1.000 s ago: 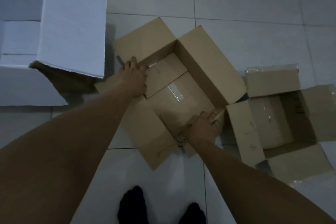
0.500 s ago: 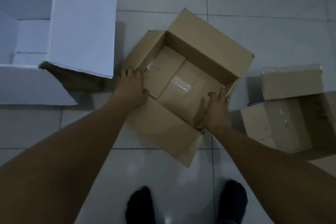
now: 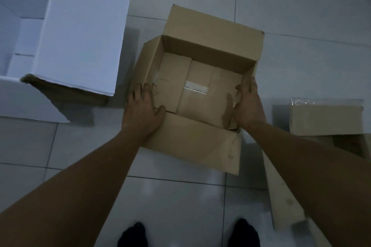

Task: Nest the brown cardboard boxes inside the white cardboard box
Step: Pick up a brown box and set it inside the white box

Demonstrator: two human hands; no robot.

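An open brown cardboard box (image 3: 192,142) is held over the tiled floor in the middle of the head view, its flaps standing up and its taped bottom showing. My left hand (image 3: 142,110) grips its left wall at the near corner. My right hand (image 3: 248,104) grips its right wall, thumb inside. The large white cardboard box (image 3: 80,32) stands open at the upper left, one white flap raised toward the brown box. A second brown box (image 3: 325,118) lies at the right edge, partly hidden behind my right forearm.
Grey floor tiles (image 3: 301,6) surround the boxes. My two feet in dark socks (image 3: 132,234) stand at the bottom edge. A loose flap (image 3: 285,202) of the second brown box reaches toward the lower right.
The brown box's flaps have come upright and it has turned squarer to me, looking lifted. My right hand shifted from the near flap to the right wall.
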